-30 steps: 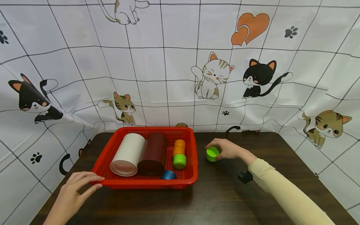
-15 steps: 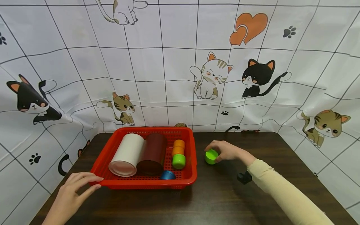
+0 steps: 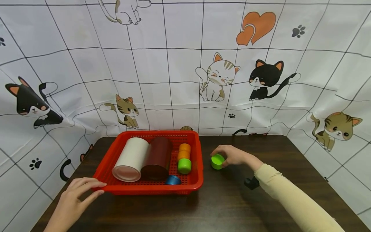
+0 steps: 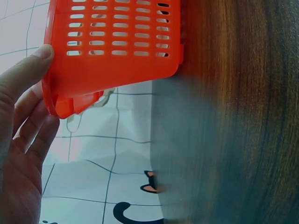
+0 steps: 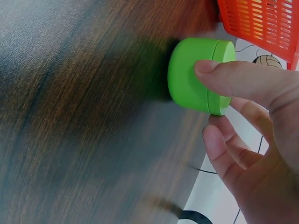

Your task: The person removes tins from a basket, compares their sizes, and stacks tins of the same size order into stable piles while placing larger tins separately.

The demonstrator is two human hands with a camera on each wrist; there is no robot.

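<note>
At the right of the red basket (image 3: 150, 190), my right hand (image 3: 233, 155) holds a small round green lidded jar (image 3: 217, 161) upright at the dark table. In the right wrist view, the thumb lies across the green jar (image 5: 187, 86), with fingers on its other side. My left hand (image 3: 76, 200) grips the basket's near left corner; thumb and fingers are on opposite sides of the rim (image 4: 49, 100). Inside the basket lie a white cylinder (image 3: 133, 158), a dark red cylinder (image 3: 157, 158), orange jars (image 3: 184, 151), a green-topped jar (image 3: 184, 166) and a blue object (image 3: 173, 180).
The dark wooden table (image 3: 220, 206) extends in front of the basket and to its right. A white cloth (image 3: 156, 71) printed with cats hangs behind and along both sides. Something small and black (image 3: 251, 183) shows beneath the right wrist.
My right hand and the green jar have come slightly lower and nearer since the first frame, then stayed still. The left hand keeps its place on the basket's rim.
</note>
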